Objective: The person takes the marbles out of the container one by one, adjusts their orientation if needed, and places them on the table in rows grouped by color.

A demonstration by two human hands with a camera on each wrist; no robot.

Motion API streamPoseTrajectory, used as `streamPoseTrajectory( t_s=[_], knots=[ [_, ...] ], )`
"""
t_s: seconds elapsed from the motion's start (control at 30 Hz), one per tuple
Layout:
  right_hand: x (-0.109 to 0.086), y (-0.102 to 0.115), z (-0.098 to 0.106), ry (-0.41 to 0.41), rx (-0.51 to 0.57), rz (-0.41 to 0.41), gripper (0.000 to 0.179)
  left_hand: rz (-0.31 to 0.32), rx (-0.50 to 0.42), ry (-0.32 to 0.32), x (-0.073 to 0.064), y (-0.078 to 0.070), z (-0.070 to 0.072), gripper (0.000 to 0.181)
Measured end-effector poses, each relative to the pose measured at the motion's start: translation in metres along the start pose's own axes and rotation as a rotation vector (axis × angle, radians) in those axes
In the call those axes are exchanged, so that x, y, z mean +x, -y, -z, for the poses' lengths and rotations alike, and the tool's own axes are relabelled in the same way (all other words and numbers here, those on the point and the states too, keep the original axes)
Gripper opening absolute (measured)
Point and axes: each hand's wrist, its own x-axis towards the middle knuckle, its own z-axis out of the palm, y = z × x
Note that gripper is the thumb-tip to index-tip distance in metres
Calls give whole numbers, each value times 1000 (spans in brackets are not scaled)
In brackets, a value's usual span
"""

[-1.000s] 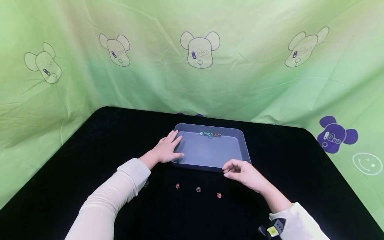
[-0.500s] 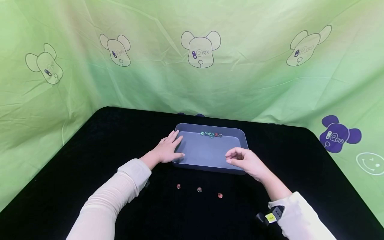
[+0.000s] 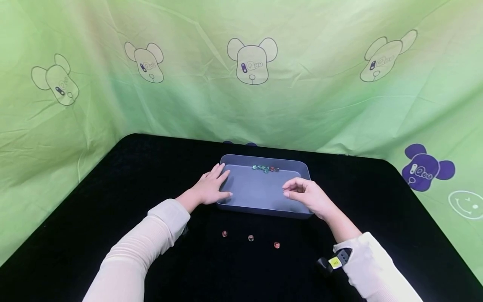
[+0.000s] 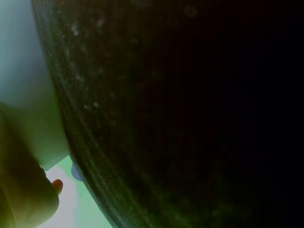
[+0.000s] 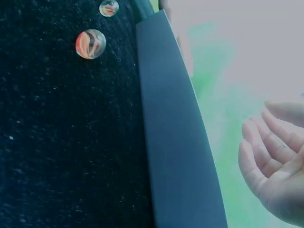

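Observation:
Spread across the left rim of a shallow grey tray (image 3: 260, 193) is my left hand (image 3: 206, 188), fingers straight, with the thumb over the near-left corner. Above the tray's right part hovers my right hand (image 3: 305, 195), fingers curved and thumb close to the forefinger. Whether a marble sits between those fingertips cannot be made out. Several green marbles (image 3: 260, 167) line the tray's far wall, beside a red marble (image 3: 272, 169) and a dark marble (image 3: 277, 170). On the black cloth before the tray lie three reddish marbles (image 3: 250, 238) in a spaced row.
A black cloth (image 3: 170, 260) covers the table. Green fabric (image 3: 196, 105) with printed bear heads hangs behind and at the sides. The right wrist view shows the tray's outer wall (image 5: 175, 128) close up. Mostly dark cloth (image 4: 166, 118) fills the left wrist view.
My right hand has moved from the tray's near-right edge up and inward over the tray, then slightly farther. The left hand stays on the rim. No visible marble has moved.

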Motion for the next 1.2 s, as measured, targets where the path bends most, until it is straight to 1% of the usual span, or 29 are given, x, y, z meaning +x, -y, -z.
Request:
streamPoseTrajectory(
  t_s=[0.23,0.33,0.5,0.6,0.8,1.0,1.2],
  knots=[
    [9,0,3,-15,-21,-8,28,-1,25,-9,0,1,0,74],
    [12,-1,5,-20,-36,-16,27,1,15,-2,0,0,0,73],
    [14,-3,7,-35,-56,-29,24,-3,15,5,1,-1,-2,73],
    [17,-5,7,-43,-55,-29,24,-7,24,-4,2,0,-4,73],
    [24,-8,8,-60,-29,-14,23,-14,51,-23,2,1,-4,72],
    [30,-6,10,-71,15,-7,23,-12,58,-29,2,1,-2,73],
    [37,-4,12,-77,22,-13,26,-8,53,-26,1,2,-1,74]
  ],
)
